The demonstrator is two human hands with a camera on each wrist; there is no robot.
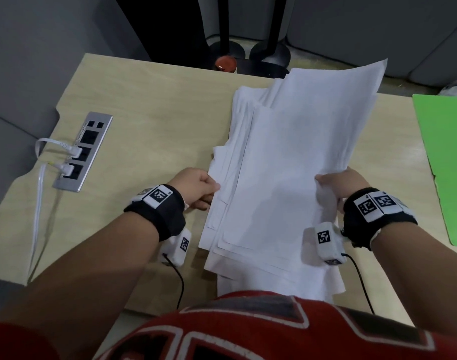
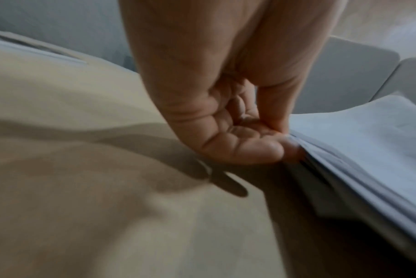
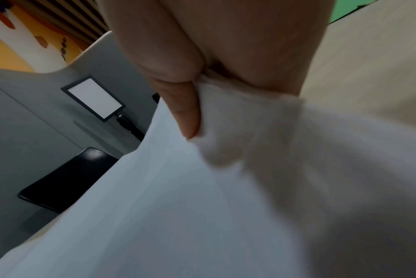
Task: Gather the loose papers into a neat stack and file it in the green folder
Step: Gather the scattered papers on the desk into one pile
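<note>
A pale wooden desk (image 1: 149,105) sits against grey partitions, and at its left edge a metal socket strip (image 1: 83,152) is let into the top with white cables (image 1: 40,178) plugged in. Moving right, the person's left hand (image 1: 196,188) pinches the left edge of the papers (image 1: 282,178), thumb on top and fingers curled under several sheets, as the left wrist view shows up close. The pile itself is a fanned, uneven heap of white sheets, edges stepped and corners poking out, its near end hanging over the desk edge towards the person's red shirt (image 1: 248,331). The right hand (image 1: 339,185) grips the right side, thumb pressed on the top sheets and lifting them clear of the desk. Furthest right, the green folder (image 1: 445,162) lies flat on the desk, well apart from the pile. I'd say the gathering is mostly done; squaring the edges and filing everything remain.
</note>
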